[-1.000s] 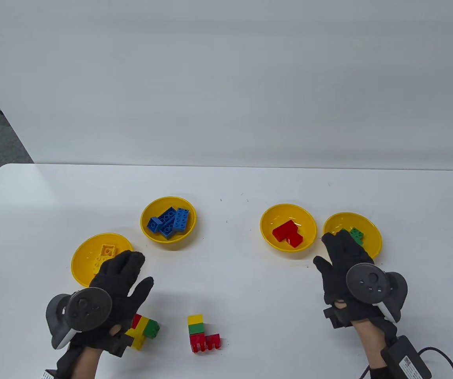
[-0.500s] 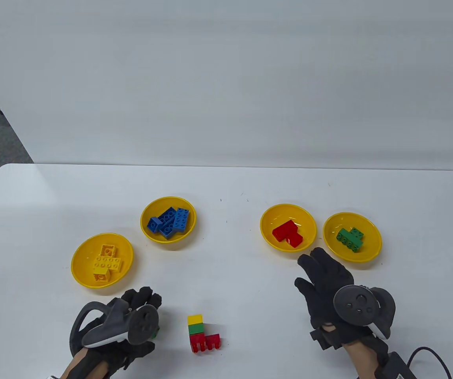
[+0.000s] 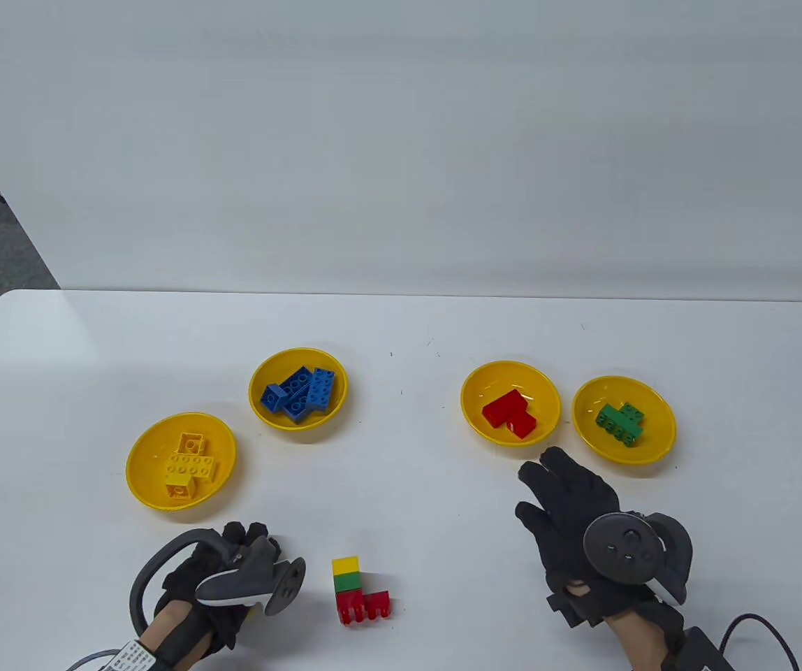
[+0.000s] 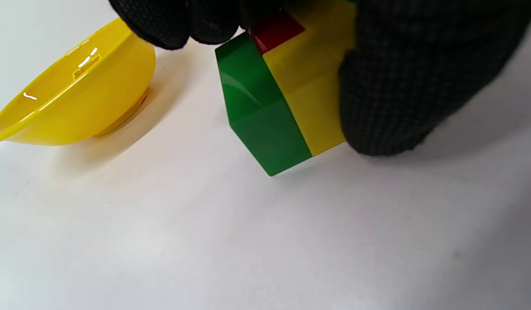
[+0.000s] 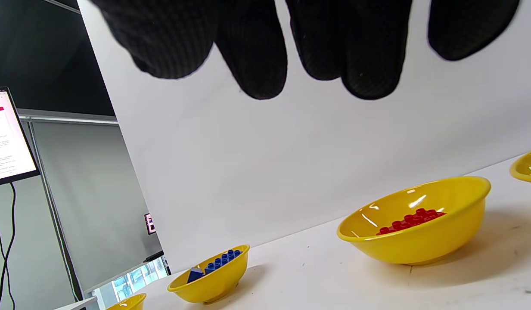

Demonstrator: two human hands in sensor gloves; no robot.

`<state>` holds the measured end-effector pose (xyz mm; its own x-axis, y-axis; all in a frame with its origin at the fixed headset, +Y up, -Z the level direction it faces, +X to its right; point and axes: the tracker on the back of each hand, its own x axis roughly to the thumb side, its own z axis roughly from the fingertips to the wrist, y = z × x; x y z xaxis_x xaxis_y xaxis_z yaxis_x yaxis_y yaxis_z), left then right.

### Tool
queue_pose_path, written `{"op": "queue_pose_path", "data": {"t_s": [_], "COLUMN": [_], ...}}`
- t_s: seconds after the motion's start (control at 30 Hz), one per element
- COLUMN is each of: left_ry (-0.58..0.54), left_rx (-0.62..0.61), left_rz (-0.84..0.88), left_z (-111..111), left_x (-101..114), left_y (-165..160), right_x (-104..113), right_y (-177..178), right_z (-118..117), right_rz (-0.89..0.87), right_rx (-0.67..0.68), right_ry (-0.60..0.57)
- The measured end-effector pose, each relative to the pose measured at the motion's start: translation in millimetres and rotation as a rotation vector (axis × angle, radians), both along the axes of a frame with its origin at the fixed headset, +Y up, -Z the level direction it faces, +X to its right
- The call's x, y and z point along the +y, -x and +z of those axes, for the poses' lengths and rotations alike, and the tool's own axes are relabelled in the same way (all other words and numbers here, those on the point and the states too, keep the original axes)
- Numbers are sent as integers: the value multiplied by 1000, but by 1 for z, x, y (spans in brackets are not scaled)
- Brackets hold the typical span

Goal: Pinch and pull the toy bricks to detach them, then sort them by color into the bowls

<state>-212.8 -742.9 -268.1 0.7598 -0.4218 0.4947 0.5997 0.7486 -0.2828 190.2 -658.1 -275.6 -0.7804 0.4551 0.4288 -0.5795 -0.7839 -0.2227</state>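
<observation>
My left hand (image 3: 247, 545) is curled over a small cluster of green, yellow and red bricks (image 4: 287, 99) near the table's front edge. In the left wrist view its fingers and thumb (image 4: 394, 86) grip the cluster, which tilts on the table; the table view hides it under the hand and tracker. A second cluster (image 3: 358, 588), yellow on green on red, stands untouched to the right. My right hand (image 3: 558, 489) hovers open with spread fingers (image 5: 256, 64) just in front of the red-brick bowl (image 3: 548, 391), holding nothing.
Four yellow bowls sit in an arc: yellow bricks (image 3: 132, 454), blue bricks (image 3: 254, 402), red bricks, and green bricks (image 3: 661, 437). The yellow-brick bowl (image 4: 76, 103) is close beside my left hand. A cable runs off at the bottom right.
My left hand dropped from the yellow-brick bowl, rolled over and closed on the cluster. My right hand drew back from the green-brick bowl toward the front and left, staying open.
</observation>
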Motion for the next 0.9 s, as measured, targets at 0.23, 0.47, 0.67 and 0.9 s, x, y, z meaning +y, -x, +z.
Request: {"op": "queue_pose_path", "data": {"t_s": [0.23, 0.47, 0.67, 0.9], "left_ry": [-89, -393, -488, -592], "left_rx": [-21, -12, -44, -121], "left_rz": [291, 921, 1254, 1073], "left_z": [-5, -2, 1, 14], "left_x": [43, 138, 135, 98], "left_y": [5, -8, -43, -73], "right_x": [1, 10, 5, -15], "right_y": [1, -3, -1, 30], "right_z": [1, 4, 2, 3], "right_rz": [-7, -136, -319, -411], "right_rx": [5, 5, 63, 174], "right_ry": [-2, -29, 11, 120]}}
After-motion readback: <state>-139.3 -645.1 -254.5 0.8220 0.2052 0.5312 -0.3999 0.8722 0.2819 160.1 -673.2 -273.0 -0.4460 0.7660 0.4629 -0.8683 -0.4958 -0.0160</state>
